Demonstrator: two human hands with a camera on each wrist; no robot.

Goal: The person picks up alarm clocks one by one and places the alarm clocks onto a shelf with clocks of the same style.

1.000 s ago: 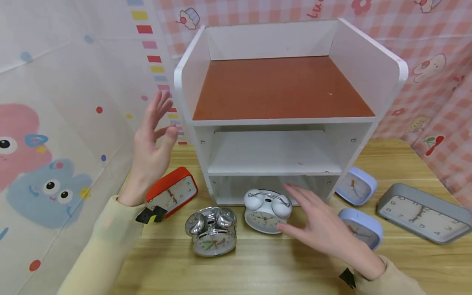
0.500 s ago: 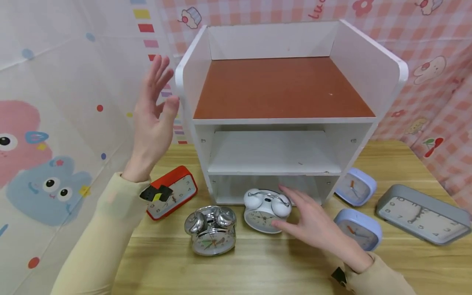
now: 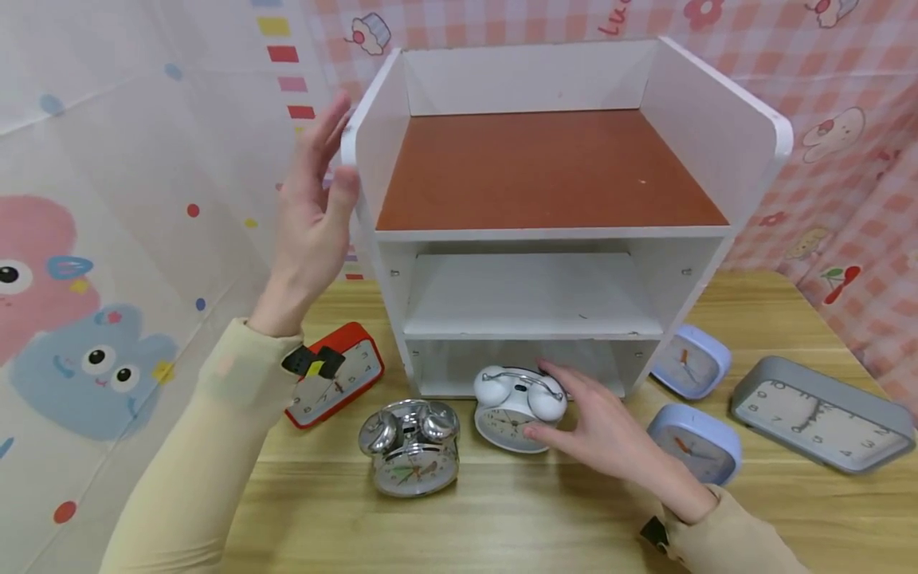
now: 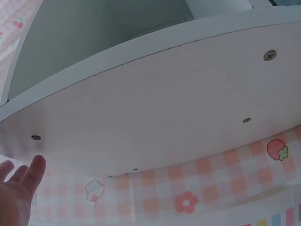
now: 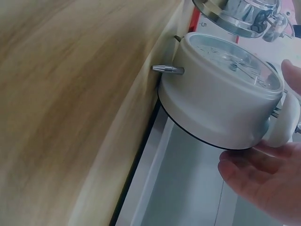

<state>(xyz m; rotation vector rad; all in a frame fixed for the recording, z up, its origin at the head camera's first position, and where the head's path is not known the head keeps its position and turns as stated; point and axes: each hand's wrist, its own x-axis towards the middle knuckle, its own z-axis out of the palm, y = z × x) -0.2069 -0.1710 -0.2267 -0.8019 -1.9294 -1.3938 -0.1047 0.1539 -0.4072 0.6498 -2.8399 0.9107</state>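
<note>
In the head view, my left hand (image 3: 311, 215) has just come up, and its fingertips now overlap the left edge of the white shelf unit (image 3: 552, 234); the fingers are extended, holding nothing. My right hand (image 3: 606, 426) has crept in around the white alarm clock (image 3: 515, 408), thumb in front of the dial and fingers behind, spread rather than clenched. I take this as both hands coming into place, with the clock not yet gripped. It sits on the table (image 3: 502, 526) just in front of the lowest compartment. Against a second ago, the left hand is higher and nearer the shelf, and the right thumb reaches further over the dial; the silver alarm clock (image 3: 412, 454), red clock (image 3: 337, 344) and grey clock (image 3: 825, 418) look unmoved.

In the left wrist view, my fingers (image 4: 35, 173) are near the outer face of the side panel (image 4: 155, 103); I can't tell whether they touch.

In the right wrist view, my fingertips lie at the back rim of the white clock, while the thumb (image 5: 292, 77) appears apart from its front. Firm contact I can't make out.
</note>
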